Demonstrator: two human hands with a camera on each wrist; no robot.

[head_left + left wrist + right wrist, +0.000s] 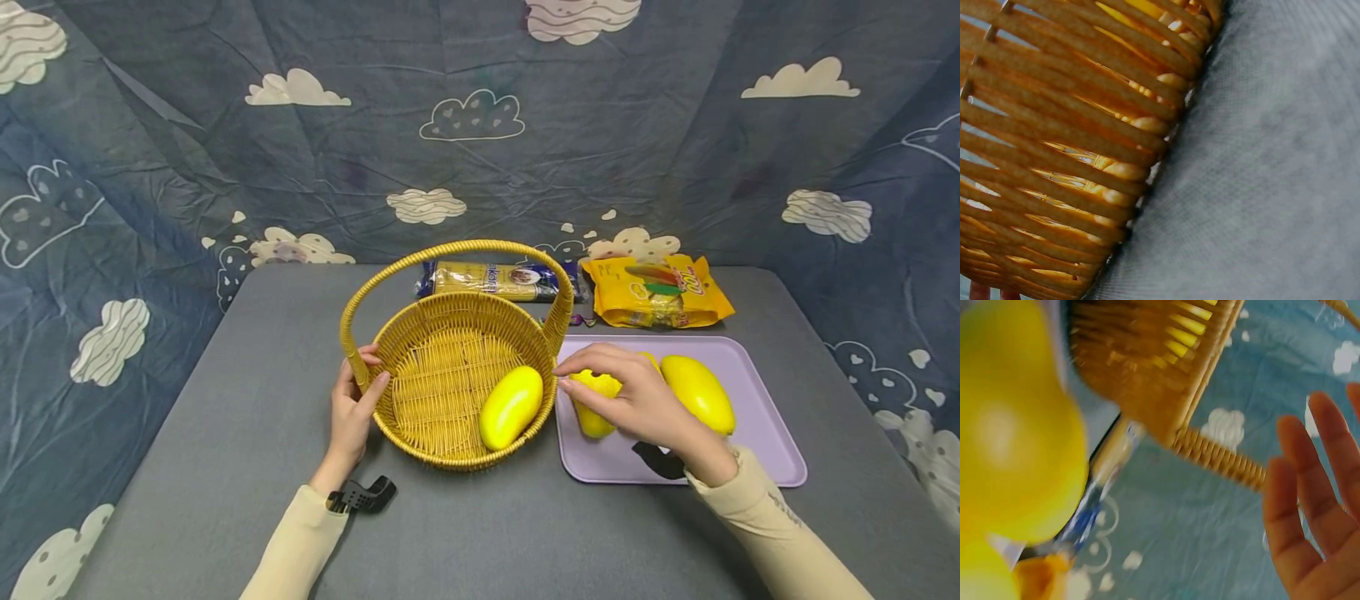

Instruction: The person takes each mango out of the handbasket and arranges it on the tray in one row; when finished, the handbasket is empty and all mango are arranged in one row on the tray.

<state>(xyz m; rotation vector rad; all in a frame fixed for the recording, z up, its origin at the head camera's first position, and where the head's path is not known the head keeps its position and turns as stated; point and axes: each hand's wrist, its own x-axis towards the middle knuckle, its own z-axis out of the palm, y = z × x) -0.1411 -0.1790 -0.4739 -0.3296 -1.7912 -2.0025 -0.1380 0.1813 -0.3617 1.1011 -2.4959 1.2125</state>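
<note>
A woven wicker basket [442, 383] with a tall arched handle stands mid-table, a yellow mango [512, 407] lying inside at its right. My left hand [354, 410] grips the left rim at the handle's base, thumb over the inner side; in the left wrist view the woven wall [1066, 125] fills much of the picture. My right hand [637, 392] is over the lilac tray [757, 450], fingers loosely bent with nothing between them, tips close to the basket's right rim. Under it lies a pear-shaped yellow fruit [596, 408], partly hidden; another mango [699, 393] lies to its right.
Behind the basket lies a blue-and-yellow packet [487, 281], with a yellow candy bag [656, 292] right of it. A small purple-wrapped sweet [581, 320] sits between basket and bag. A cloud-patterned cloth [480, 183] hangs at the table's back.
</note>
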